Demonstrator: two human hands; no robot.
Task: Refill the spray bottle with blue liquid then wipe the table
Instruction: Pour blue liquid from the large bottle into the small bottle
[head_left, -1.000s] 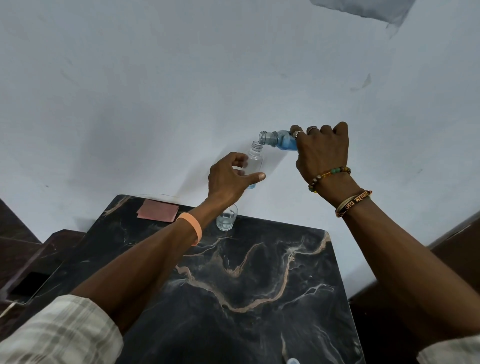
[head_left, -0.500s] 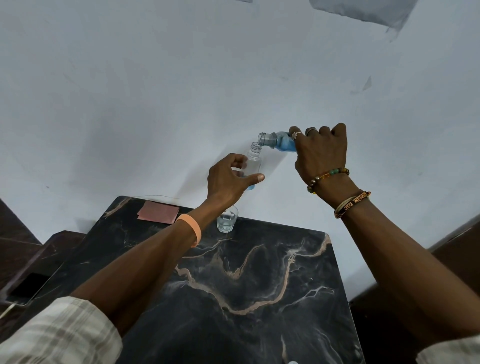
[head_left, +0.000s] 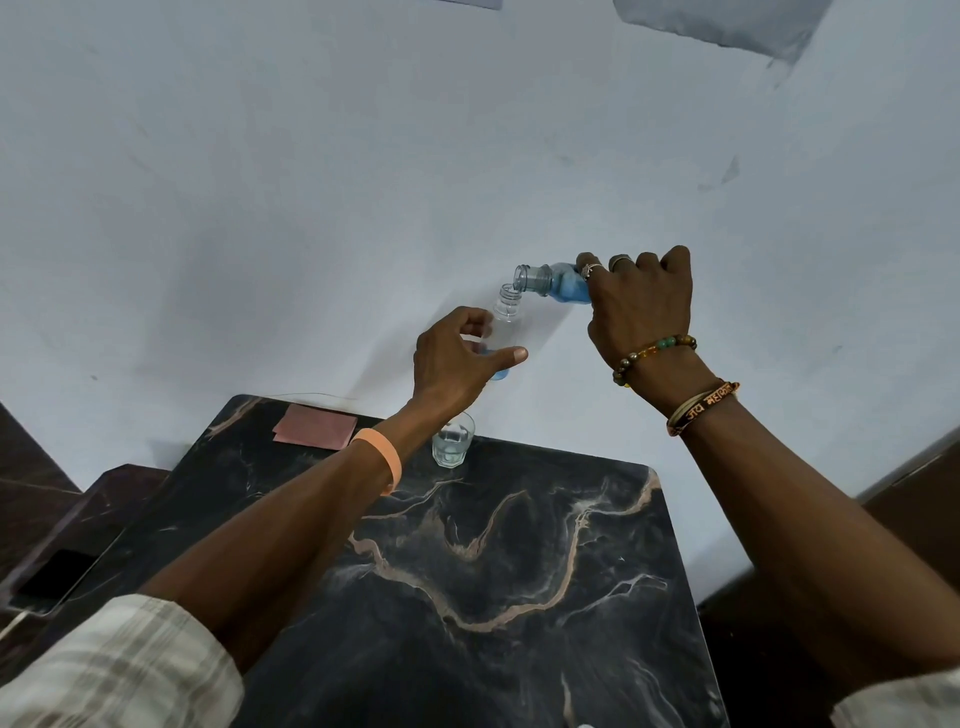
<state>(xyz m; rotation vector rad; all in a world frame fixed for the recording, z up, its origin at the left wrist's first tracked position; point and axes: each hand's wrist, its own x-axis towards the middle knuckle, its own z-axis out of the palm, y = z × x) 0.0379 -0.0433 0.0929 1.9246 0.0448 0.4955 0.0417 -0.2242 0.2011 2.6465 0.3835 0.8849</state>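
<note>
My left hand (head_left: 457, 353) grips a small clear spray bottle (head_left: 505, 317) without its cap, held upright in the air above the far edge of the table; a little blue liquid shows at its bottom. My right hand (head_left: 641, 306) grips a larger clear bottle of blue liquid (head_left: 556, 283), tipped on its side with its open mouth just above the small bottle's neck. The rear of that bottle is hidden inside my fist.
Below lies a black marble table (head_left: 467, 597). A small glass of water (head_left: 453, 440) stands at its far edge, a pink cloth (head_left: 315, 427) at the far left corner. A phone (head_left: 52, 577) lies on the dark ledge at left. A white wall rises behind.
The tipped bottle's mouth has come slightly lower and closer to the small bottle's neck. Both hands otherwise keep their places.
</note>
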